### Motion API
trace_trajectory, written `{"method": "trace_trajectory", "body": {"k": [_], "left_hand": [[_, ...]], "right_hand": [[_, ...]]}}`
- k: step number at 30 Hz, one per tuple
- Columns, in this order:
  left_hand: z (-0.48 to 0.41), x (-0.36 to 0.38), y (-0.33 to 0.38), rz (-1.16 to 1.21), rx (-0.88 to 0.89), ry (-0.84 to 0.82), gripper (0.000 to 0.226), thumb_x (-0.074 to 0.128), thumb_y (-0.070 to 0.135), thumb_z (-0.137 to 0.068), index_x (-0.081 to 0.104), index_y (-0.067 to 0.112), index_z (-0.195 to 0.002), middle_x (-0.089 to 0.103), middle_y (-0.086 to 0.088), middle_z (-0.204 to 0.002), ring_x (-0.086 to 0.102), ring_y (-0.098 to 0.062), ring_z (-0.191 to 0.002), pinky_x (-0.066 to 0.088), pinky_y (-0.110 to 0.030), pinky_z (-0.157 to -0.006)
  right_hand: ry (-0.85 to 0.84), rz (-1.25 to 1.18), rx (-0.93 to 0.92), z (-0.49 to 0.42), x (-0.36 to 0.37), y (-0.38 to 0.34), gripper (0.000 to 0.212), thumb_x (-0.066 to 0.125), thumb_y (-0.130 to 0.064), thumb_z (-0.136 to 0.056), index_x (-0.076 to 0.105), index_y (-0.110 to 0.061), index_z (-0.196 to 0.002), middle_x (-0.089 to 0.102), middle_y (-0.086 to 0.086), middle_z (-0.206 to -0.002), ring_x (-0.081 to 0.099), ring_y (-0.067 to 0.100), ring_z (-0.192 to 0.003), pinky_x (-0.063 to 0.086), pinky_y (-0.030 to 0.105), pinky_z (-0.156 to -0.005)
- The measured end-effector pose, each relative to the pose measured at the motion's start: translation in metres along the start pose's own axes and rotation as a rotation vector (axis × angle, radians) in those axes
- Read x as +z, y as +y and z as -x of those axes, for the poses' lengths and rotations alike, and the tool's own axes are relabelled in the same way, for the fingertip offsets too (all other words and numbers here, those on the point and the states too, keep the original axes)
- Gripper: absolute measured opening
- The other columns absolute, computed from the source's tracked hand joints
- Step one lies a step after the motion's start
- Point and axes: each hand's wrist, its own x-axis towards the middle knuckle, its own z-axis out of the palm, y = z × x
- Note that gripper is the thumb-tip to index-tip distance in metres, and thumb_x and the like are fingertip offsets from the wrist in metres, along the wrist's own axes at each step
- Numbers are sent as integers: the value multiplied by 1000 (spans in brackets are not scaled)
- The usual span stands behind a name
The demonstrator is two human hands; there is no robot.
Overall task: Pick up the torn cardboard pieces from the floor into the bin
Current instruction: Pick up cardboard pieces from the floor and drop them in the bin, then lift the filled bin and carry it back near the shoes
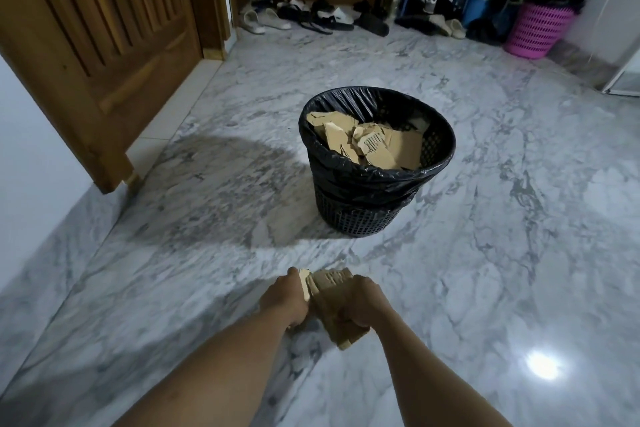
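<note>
Hands: left hand [282, 300] and right hand [363, 303] clasping torn cardboard pieces [330, 282] together, short of the bin [360, 215].
Bin: sitting well filled with cardboard scraps [375, 146].
Risk: loose stack slipping apart, spilling beside the bin.

Dim indoor light; glare spot on floor [543, 365]; bin [363, 198] shadows leftward; edges bow, perhaps slightly blurred.
</note>
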Motion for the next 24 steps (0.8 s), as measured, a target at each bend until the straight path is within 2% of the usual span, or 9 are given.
{"method": "trace_trajectory", "body": {"k": [5,7,10,13,15,17,19,22,24], "left_hand": [[-2,-48,18,484,21,372,21,44,18,-99,42,14,-120,61,-16,-112,60,-32,-92,42,-35,-70],[-2,-81,29,819,-73,517,23,42,23,-97,44,13,-118,61,-18,-114,60,-34,-95,44,-40,-74],[1,-143,54,1237,-72,718,44,34,30,-97,39,12,-137,55,-19,-129,56,-31,-104,41,-35,-83],[7,-194,98,1143,181,850,49,35,14,-99,26,12,-147,51,-19,-135,54,-34,-115,41,-34,-85],[15,-218,133,1159,353,710,56,38,15,-97,18,15,-149,51,-17,-136,56,-34,-114,48,-36,-86],[24,-232,163,1097,437,521,73,45,18,-98,0,21,-155,49,-16,-142,60,-30,-113,56,-32,-73],[28,-237,184,1005,399,440,83,50,23,-100,-11,26,-156,33,-12,-155,53,-27,-125,46,-21,-64],[24,-231,188,884,298,485,86,57,33,-96,-3,31,-156,20,-8,-159,33,-29,-141,43,-36,-89],[12,-218,179,765,244,475,88,62,40,-92,1,31,-156,19,-5,-159,24,-30,-145,36,-46,-105]], "right_hand": [[305,-274,-344,21,-12,-54,17,57,-35,-75,55,-23,-88,67,-4,-74,66,16,-63,57,43,-55],[460,-318,-468,35,-32,-84,16,55,-32,-87,49,-20,-93,61,-1,-82,61,22,-69,53,47,-59],[729,-444,-637,57,-84,-124,19,53,-22,-96,48,-6,-104,53,5,-96,52,22,-82,47,40,-68],[942,-635,-658,75,-151,-147,29,55,-15,-97,44,-5,-122,52,3,-108,50,15,-94,48,32,-77],[988,-695,-628,77,-189,-152,32,52,-12,-95,40,-11,-124,54,3,-110,54,20,-93,50,36,-69],[880,-605,-497,65,-221,-148,40,52,-16,-93,39,-10,-130,55,5,-107,57,22,-85,45,32,-61],[666,-446,-284,54,-247,-134,56,62,-35,-81,49,-6,-127,59,4,-100,58,20,-81,42,28,-63],[611,-360,-131,48,-259,-103,56,56,-53,-65,64,-9,-98,62,6,-86,59,29,-86,48,35,-72],[682,-375,-5,43,-253,-81,55,60,-51,-68,62,-16,-111,59,11,-109,52,35,-108,50,46,-92]]}}
